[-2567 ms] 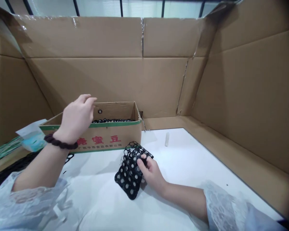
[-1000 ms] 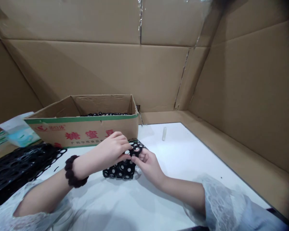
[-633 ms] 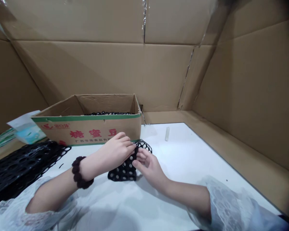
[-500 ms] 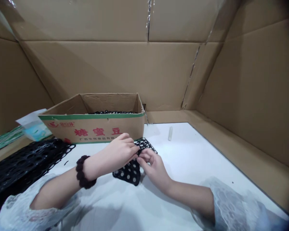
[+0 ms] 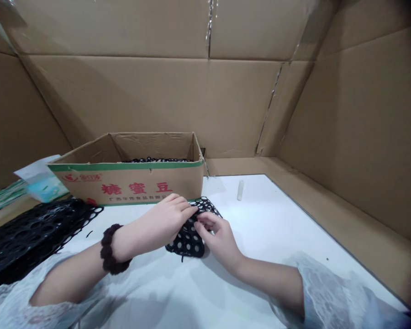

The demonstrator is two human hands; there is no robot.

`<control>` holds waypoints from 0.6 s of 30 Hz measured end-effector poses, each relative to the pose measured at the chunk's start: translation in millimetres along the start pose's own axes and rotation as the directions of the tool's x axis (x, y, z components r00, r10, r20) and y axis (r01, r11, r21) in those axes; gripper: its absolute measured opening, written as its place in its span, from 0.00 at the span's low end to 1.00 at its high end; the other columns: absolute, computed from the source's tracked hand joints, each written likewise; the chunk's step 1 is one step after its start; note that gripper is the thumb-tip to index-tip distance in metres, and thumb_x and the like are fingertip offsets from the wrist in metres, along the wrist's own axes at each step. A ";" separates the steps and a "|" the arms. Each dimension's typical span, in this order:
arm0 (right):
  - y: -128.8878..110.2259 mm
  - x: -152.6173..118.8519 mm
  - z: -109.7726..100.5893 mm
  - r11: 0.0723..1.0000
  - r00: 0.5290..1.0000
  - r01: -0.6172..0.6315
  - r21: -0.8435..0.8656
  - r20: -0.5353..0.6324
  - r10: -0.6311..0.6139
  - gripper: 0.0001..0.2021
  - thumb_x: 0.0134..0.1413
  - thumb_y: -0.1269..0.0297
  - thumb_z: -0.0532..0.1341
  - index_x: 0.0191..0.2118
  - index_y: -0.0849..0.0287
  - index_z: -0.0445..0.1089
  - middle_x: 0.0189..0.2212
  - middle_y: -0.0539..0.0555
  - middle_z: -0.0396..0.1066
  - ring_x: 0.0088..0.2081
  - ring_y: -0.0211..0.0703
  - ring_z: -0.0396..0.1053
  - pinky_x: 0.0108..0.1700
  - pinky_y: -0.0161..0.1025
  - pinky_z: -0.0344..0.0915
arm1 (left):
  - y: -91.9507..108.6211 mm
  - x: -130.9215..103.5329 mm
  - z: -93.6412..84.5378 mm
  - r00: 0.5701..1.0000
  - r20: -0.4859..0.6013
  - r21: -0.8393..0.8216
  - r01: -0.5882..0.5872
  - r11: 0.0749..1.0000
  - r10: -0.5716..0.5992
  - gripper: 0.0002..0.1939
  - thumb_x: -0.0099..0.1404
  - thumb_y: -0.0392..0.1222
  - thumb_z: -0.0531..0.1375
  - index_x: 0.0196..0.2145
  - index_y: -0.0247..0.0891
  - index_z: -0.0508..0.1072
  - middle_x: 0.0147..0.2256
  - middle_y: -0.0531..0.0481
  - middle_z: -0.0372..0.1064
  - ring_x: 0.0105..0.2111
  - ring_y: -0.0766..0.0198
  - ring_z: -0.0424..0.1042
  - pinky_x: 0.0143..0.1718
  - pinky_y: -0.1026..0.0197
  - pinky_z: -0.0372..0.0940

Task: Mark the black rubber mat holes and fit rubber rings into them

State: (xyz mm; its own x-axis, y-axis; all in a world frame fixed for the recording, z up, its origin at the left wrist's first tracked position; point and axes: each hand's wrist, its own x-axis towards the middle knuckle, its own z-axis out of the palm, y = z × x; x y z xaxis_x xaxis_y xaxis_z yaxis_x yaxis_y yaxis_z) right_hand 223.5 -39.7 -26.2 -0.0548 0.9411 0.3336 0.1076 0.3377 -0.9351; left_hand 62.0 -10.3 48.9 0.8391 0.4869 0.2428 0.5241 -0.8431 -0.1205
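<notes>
A black piece of perforated material [image 5: 189,241] with round holes lies over the white table in front of the cardboard box. My left hand [image 5: 164,219], with a dark fluffy band [image 5: 111,251] at the wrist, is closed on its upper left part, fingertips hidden behind the hand. From the right, my right hand [image 5: 219,235] pinches the same piece near its middle, thumb and forefinger close together. Both hands' fingertips almost meet. The piece's far part shows beyond the fingers, and a thin black strand hangs at its near edge.
An open cardboard box [image 5: 130,183] with black perforated pieces inside stands behind my hands. A stack of black perforated sheets [image 5: 37,233] lies at left, near a plastic packet [image 5: 46,185]. A small translucent tube [image 5: 240,190] lies at right on the white table [image 5: 267,237]. Cardboard walls surround it.
The near part of the black piece has shifted slightly right and away from me, and a thin strand now shows below it. The view has moved slightly. Both hands stay at the piece.
</notes>
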 end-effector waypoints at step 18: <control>6.8 3.5 0.1 0.993 0.996 -0.084 0.089 0.033 0.081 0.09 0.48 0.60 0.60 0.34 0.60 0.66 0.26 0.48 0.63 0.30 0.37 0.63 0.33 0.35 0.61 | 0.6 5.1 17.4 0.987 -0.153 0.198 -0.012 0.980 0.043 0.10 0.66 0.34 0.49 0.37 0.32 0.69 0.32 0.45 0.70 0.34 0.60 0.68 0.42 0.55 0.56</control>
State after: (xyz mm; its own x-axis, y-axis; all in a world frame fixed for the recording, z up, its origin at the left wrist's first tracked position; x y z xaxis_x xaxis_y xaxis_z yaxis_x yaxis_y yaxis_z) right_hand 223.9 -34.1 -31.5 -0.0787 0.9644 0.2526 0.0235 0.2551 -0.9666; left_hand 69.2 -4.4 33.3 0.8287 0.4089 0.3821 0.5322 -0.7871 -0.3118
